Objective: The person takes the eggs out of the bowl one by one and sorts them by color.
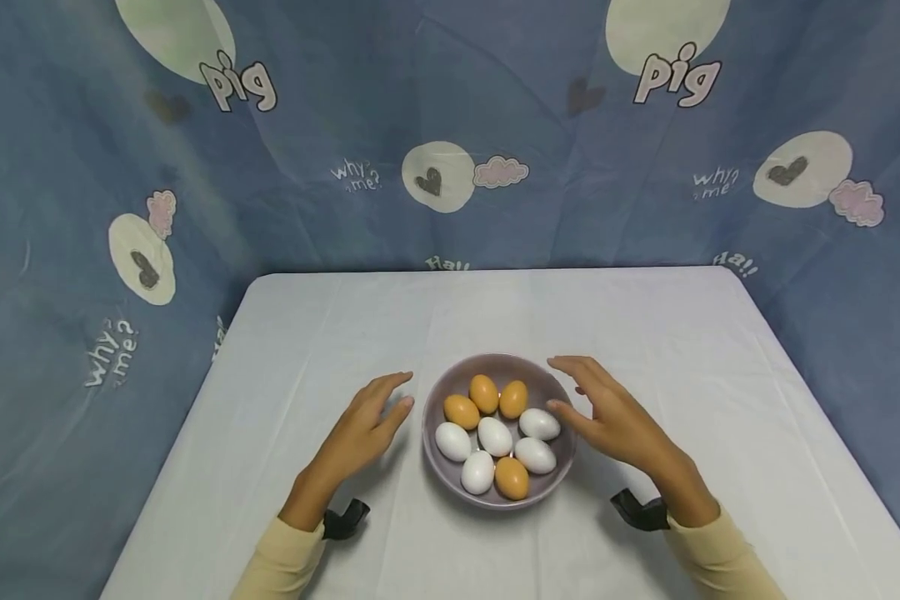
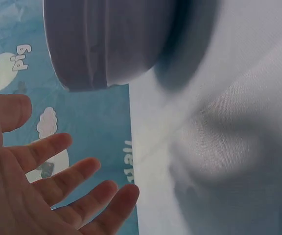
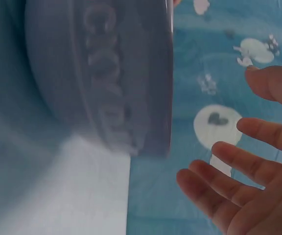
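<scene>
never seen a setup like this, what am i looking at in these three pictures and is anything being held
There's no machine here, just a person's bare left hand and right hand. The wide picture comes from a camera on the person's head, looking forward and down. The two close-ups come from cameras on each wrist, so each shows that hand beside the outside of the bowl.

The bowl rests on a white table. Inside are five white eggs and four orange eggs. A blue patterned cloth hangs behind.

Nothing is held: both hands are open, one on each side of the bowl.
</scene>
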The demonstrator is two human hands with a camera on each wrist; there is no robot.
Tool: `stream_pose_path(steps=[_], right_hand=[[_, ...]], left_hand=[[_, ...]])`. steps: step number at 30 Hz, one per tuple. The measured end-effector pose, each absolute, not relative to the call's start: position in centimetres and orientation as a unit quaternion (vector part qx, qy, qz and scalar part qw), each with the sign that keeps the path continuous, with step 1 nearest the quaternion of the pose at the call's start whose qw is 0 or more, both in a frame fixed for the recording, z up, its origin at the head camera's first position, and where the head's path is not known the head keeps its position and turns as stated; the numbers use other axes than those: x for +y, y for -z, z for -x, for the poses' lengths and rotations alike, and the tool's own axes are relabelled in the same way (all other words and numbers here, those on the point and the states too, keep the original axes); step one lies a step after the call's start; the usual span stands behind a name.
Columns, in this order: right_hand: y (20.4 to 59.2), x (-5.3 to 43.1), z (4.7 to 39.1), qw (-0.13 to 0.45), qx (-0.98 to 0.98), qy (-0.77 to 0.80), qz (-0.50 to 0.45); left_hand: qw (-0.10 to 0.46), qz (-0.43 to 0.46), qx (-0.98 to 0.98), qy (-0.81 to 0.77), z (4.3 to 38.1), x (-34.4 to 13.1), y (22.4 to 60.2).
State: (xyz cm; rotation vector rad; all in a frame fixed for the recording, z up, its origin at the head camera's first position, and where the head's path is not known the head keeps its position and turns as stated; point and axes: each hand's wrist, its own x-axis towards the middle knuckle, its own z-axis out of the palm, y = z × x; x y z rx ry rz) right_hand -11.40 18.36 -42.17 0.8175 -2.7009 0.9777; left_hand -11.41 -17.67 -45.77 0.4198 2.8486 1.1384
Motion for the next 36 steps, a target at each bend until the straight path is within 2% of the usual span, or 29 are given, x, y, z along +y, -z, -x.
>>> stream_pose_path(steps=[9,17,26,36], right_hand=[[41.9,17.0,11.4,0.053,-0.909,-0.307,-0.278],[42.1,16.2,11.7,0.045,-0.899,-0.314,-0.302],[42.2,16.0,11.6,0.039,-0.900,-0.312,-0.302],[42.3,14.9,11.7,-0.002,-0.899,-0.305,-0.315]], left_hand=[[0.018,-0.145,0.918,-0.368,11.7,-17.5,45.5],[0.048,-0.153,0.901,-0.404,11.7,-17.1,45.6],[0.051,-0.158,0.898,-0.408,11.8,-16.7,45.3],[0.104,-0.139,0.871,-0.459,11.4,-16.3,46.0]])
